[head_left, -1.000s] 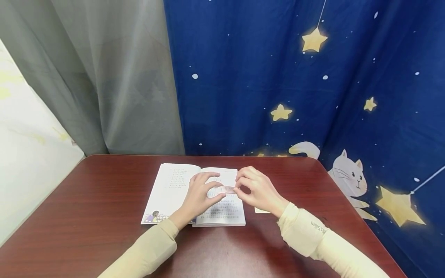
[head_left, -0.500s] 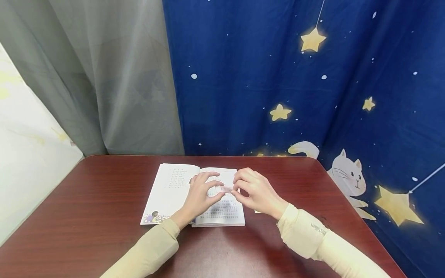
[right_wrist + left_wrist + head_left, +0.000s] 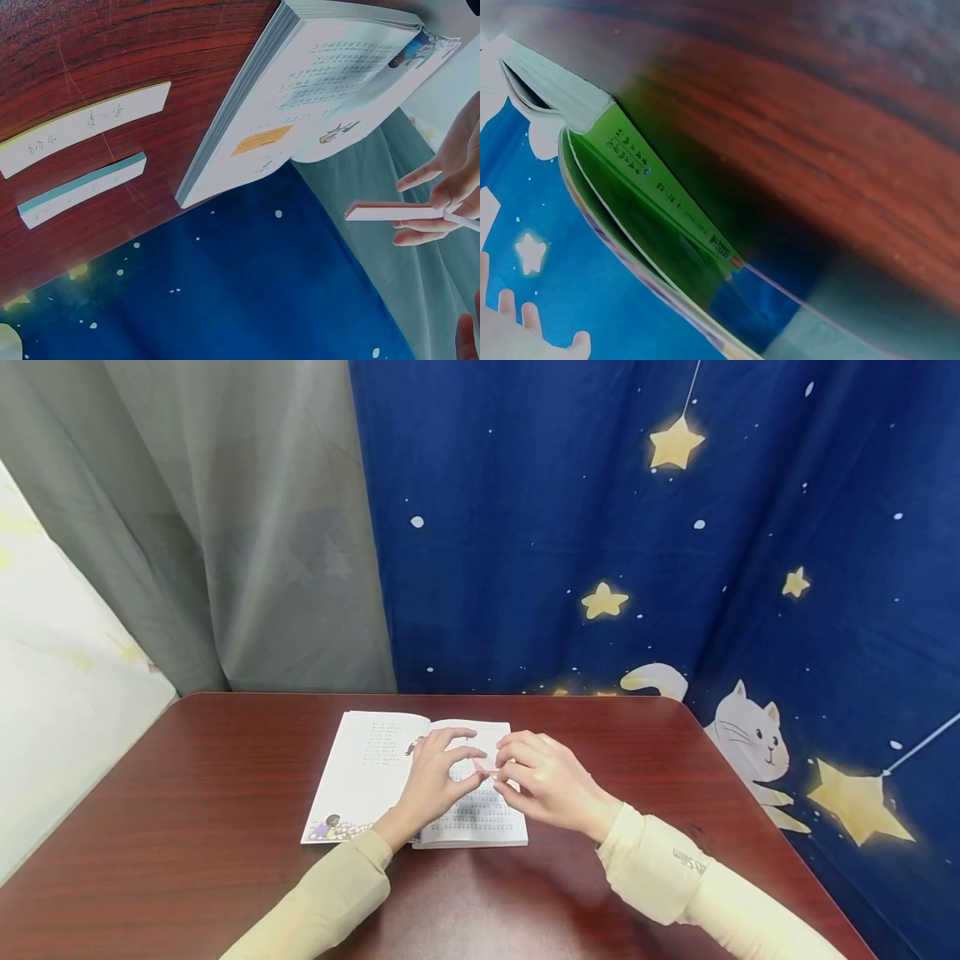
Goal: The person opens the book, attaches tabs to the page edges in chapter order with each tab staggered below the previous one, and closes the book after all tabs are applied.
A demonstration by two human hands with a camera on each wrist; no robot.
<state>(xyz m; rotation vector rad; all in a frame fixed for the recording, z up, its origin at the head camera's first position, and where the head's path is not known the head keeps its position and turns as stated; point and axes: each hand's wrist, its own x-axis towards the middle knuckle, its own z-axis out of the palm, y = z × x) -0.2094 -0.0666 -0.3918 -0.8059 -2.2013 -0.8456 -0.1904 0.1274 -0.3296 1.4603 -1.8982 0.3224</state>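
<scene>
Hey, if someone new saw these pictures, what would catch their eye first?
Likely the blue curtain behind the table, printed with yellow stars and, toward the right, a white cat. Next, the left hand and right hand, pinching a pink strip over the open book.

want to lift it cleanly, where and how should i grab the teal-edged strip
Probably pinch the teal-edged strip mid-length across its long edges, from above: it lies flat on the table, long and narrow, bare wood along both sides.
</scene>
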